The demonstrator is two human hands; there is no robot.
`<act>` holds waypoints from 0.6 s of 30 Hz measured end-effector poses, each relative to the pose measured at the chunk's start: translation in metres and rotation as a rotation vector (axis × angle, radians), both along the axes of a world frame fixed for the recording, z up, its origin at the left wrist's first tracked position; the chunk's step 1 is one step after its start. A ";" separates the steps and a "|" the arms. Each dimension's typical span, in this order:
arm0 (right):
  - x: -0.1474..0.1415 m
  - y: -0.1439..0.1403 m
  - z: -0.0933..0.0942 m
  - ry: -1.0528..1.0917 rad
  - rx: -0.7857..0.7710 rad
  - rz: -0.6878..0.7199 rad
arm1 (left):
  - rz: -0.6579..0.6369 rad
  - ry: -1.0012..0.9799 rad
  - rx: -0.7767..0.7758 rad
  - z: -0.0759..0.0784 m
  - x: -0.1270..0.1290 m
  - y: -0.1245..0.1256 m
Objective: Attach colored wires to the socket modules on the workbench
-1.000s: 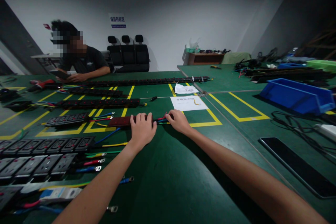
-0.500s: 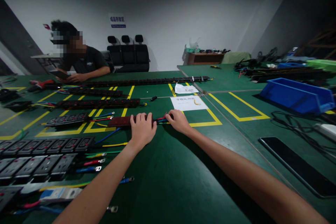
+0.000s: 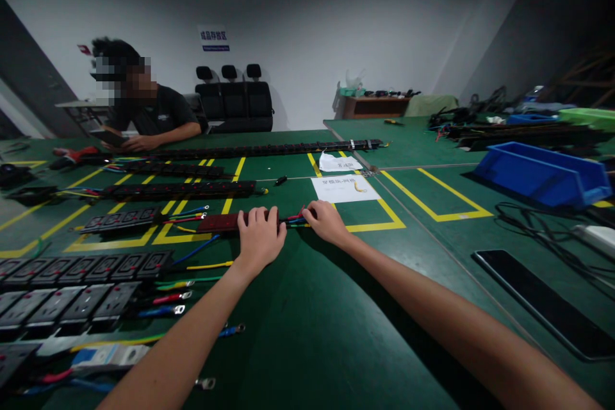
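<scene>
Left hand: left hand lies palm down on the right end of the red strip, fingers curled over its far edge, pressing it to the counter.
Right hand: right hand rests just right of the strip, fingers pinched narrow on the wires that leave the strip's end.
Red strip: flat on the counter, long axis left to right, just inside the yellow tape box; left part visible, right end under the left hand.
Wires: red and blue strands, bunched between the two hands, touching both.
Change from earlier frames: both hands and the strip hold the same pose and place; only the view has shifted very slightly.
Beyond the strip: white label sheet just behind the right hand; black socket strips in rows further back.
Left of the strip: grey socket modules with coloured leads, near the counter edge.
Right of the strip: blue bin well apart; dark flat panel nearer.
Far side: a person seated at the counter, hands on it.
</scene>
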State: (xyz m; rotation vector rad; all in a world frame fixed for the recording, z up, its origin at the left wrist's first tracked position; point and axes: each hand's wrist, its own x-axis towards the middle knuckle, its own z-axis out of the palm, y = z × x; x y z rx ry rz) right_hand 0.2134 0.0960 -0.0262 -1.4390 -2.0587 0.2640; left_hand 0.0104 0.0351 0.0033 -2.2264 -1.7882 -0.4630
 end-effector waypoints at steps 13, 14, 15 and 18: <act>0.000 -0.001 -0.001 -0.003 0.021 -0.005 | 0.004 0.005 0.020 -0.003 0.000 0.001; 0.000 -0.001 -0.001 -0.002 0.021 -0.006 | 0.003 0.005 0.019 -0.003 0.000 0.001; -0.001 -0.001 0.000 0.000 0.020 -0.007 | 0.002 0.006 0.020 -0.003 0.000 0.001; -0.001 -0.002 0.000 0.004 0.017 -0.006 | 0.000 0.008 0.036 -0.004 0.000 0.001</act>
